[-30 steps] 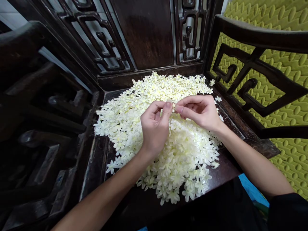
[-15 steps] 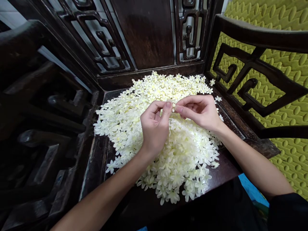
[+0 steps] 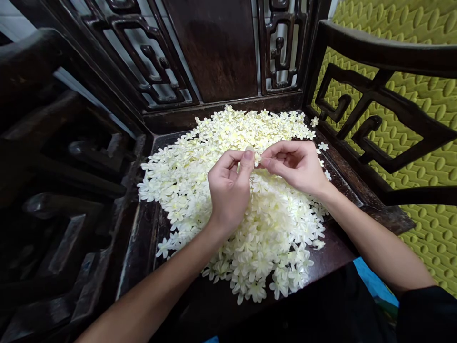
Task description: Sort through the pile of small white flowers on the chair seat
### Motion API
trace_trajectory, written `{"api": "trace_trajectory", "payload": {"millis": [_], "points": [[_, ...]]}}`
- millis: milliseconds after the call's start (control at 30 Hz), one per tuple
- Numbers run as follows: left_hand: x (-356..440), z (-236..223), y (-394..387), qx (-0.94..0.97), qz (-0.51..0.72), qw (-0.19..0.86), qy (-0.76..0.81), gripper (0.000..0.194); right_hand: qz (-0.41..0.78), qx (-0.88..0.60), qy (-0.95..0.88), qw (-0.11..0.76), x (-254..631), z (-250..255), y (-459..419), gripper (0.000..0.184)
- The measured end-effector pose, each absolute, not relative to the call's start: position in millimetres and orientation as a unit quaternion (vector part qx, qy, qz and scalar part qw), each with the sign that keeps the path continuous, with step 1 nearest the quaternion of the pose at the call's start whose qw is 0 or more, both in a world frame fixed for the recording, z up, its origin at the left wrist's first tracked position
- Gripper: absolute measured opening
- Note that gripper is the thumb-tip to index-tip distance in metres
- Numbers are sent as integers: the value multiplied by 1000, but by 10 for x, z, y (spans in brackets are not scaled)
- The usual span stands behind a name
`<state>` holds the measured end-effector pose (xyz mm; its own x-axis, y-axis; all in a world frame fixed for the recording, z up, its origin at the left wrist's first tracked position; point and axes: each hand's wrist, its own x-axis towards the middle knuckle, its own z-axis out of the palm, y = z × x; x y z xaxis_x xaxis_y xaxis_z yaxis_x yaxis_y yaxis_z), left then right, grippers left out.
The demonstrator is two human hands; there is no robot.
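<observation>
My left hand [image 3: 230, 188] is closed in a pinch, thumb against forefinger, on a small pale flower [image 3: 257, 158]. Facing it from the right, my right hand [image 3: 298, 166] pinches the other side of that same flower between thumb and forefinger. The fingertips of both hands almost meet, and they hide much of the flower. Beneath both hands spreads a large heap of loose white and cream flowers [image 3: 185, 176], each with several petals and a yellowish centre.
The heap lies on the seat [image 3: 332, 252] of a dark wooden chair. A carved backrest [image 3: 221, 52] rises behind it, with armrests [image 3: 396, 52] at the sides. Yellow-green quilted fabric [image 3: 432, 228] shows at right. Something blue [image 3: 374, 281] lies below the seat's front edge.
Both hands keep almost the same place and pinch. The fingertips have shifted slightly apart, and a little more of the small flower shows between them.
</observation>
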<state>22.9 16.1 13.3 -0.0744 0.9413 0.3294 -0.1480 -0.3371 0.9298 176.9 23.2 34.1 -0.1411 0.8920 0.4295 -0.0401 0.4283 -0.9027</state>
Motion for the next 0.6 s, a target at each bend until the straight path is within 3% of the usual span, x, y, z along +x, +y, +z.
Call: {"api": "trace_trajectory", "payload": {"millis": [300, 600], "points": [[231, 194, 112, 457, 591, 563, 353, 24, 401, -322, -649, 560, 1762, 323, 227, 8], [271, 232, 78, 394, 586, 627, 330, 22, 216, -297, -761, 535, 1780, 294, 213, 9]]}}
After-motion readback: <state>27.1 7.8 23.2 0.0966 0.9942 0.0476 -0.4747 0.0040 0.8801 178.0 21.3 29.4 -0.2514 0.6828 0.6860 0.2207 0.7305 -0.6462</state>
